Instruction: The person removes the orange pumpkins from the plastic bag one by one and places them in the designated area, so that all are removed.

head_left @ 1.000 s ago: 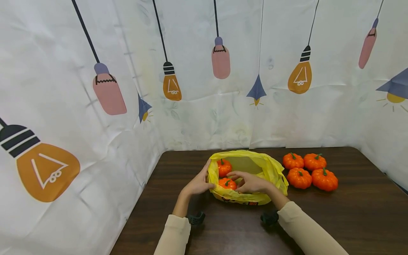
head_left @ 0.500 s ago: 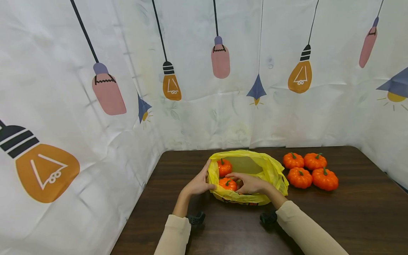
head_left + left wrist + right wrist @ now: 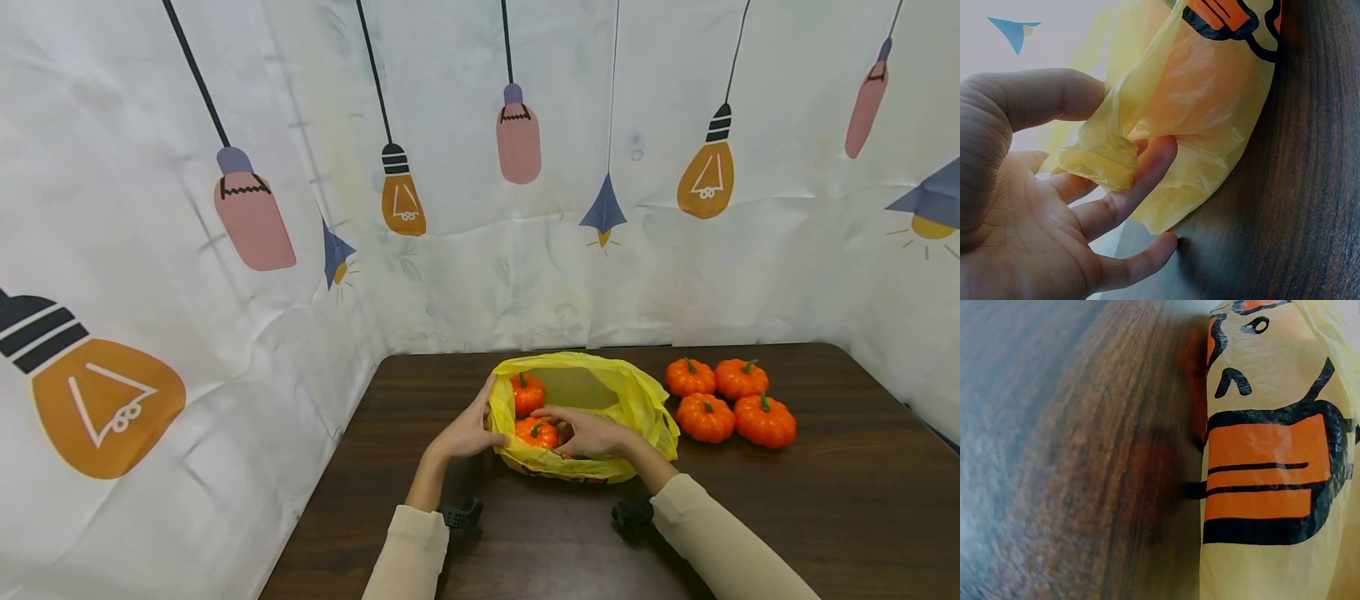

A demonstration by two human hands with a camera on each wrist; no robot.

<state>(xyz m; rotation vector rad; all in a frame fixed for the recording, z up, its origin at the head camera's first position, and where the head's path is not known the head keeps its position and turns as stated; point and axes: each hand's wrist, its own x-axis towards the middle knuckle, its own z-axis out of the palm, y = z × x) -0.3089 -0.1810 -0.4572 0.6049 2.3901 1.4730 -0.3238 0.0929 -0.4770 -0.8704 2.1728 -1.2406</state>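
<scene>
A yellow plastic bag point(image 3: 645, 392) lies on the table with its mouth facing me. My left hand point(image 3: 467, 429) holds the bag's left edge; in the left wrist view a bunched fold of the bag point(image 3: 1100, 156) sits between thumb and fingers. Inside the bag are two small orange toy pumpkins with green stems, a rear pumpkin point(image 3: 527, 392) and a front pumpkin point(image 3: 534, 432). My right hand point(image 3: 592, 433) reaches into the bag, thumb and fingers curled about the front pumpkin's right side. The right wrist view shows only the bag's printed front point(image 3: 1266, 469), no hand.
Several more orange pumpkins point(image 3: 705, 418) stand grouped on the dark wooden table point(image 3: 825, 500), right of the bag. Behind the table hangs a white sheet point(image 3: 465, 292) printed with lamps and bulbs. A black wrist strap point(image 3: 462, 512) is on the left wrist.
The right hand has shifted slightly left, closer around the front pumpkin. The left hand and the bag stay where they were.
</scene>
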